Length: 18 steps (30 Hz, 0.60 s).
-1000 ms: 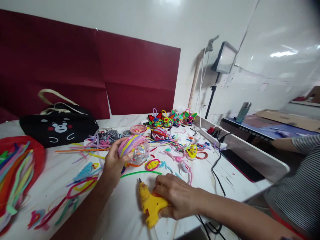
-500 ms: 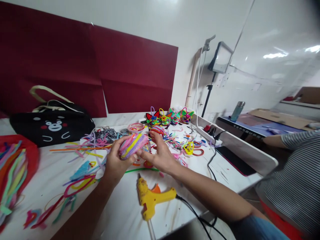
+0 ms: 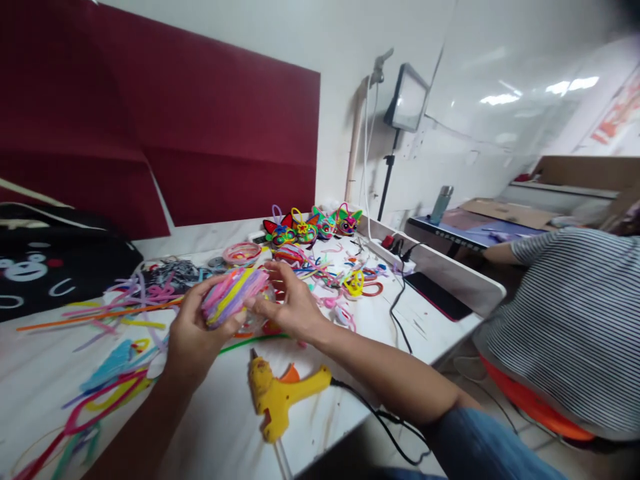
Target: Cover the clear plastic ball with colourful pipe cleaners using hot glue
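An oval form wrapped in pink, yellow and purple pipe cleaners (image 3: 234, 297) is held up over the front of the white table. My left hand (image 3: 197, 333) wraps it from the left and below, thumb along its near side. At its right end, my right hand (image 3: 293, 307) grips it between thumb and curled fingers. Close below lies a yellow hot glue gun (image 3: 280, 399), its nozzle pointing up and a clear glue stick out of its back. A green pipe cleaner (image 3: 255, 342) lies on the table just behind the nozzle.
Several colourful pipe-cleaner animal heads (image 3: 307, 230) stand by the wall. Loose pipe cleaners (image 3: 125, 373) litter the table. A black bag (image 3: 60, 267) sits at left, a phone (image 3: 439, 297) and power strip (image 3: 393, 257) at right. A person in a striped shirt (image 3: 575, 327) sits at the right.
My view has swung to the right, so the scene sits further left and more of the other person shows. Both hands keep hold of the oval form, with little change in grip.
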### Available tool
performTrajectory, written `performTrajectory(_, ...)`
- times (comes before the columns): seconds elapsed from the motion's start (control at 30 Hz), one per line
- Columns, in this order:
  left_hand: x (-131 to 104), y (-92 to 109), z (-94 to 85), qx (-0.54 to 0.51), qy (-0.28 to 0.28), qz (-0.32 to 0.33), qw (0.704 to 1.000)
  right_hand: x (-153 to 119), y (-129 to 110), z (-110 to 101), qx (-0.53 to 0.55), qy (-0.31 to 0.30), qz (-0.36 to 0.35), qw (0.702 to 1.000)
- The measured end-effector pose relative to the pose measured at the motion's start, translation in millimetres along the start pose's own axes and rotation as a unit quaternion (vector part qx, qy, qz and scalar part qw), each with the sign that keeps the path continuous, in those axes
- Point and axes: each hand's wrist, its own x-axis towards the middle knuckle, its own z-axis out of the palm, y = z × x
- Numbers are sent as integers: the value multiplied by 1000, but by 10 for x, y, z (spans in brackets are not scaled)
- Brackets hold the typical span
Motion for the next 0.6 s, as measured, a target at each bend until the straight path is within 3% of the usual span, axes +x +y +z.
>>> performTrajectory(0.6, -13, 6, 33, 150, 1, -20, 988, -61, 59, -8, -16, 21, 47, 999)
